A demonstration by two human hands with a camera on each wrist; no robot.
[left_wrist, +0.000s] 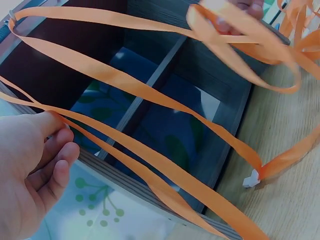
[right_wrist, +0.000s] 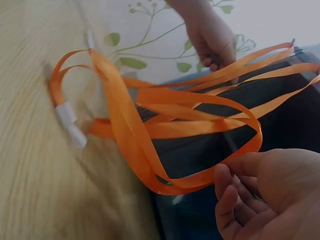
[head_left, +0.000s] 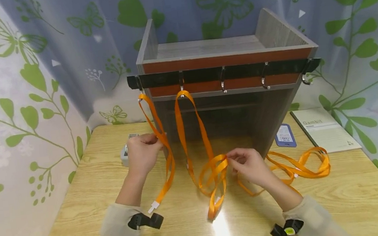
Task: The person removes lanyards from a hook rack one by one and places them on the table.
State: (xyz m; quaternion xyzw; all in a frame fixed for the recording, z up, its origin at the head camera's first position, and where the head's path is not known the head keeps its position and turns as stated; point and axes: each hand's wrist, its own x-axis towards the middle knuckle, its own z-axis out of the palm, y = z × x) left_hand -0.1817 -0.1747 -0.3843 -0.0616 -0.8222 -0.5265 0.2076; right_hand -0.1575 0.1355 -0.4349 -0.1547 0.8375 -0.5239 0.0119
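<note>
My left hand [head_left: 141,152] pinches an orange lanyard [head_left: 171,163] that hangs from the leftmost hook, its white clip [head_left: 153,206] dangling low. From the second hook hangs another orange lanyard [head_left: 204,132]. Its lower part is bunched into loops, and my right hand [head_left: 250,165] pinches one of them between thumb and fingertips. In the right wrist view those loops [right_wrist: 131,135] spread out beside the fingers. A third orange lanyard [head_left: 325,166] lies loosely coiled on the table, partly hidden behind the right hand and forearm.
A black hook rail [head_left: 239,71] crosses the front of a grey wooden shelf unit [head_left: 208,45]; its three right hooks hold nothing. Right of the unit lie a blue card holder [head_left: 285,136] and a notebook [head_left: 327,129]. A small pale device [head_left: 124,156] is partly hidden behind the left hand.
</note>
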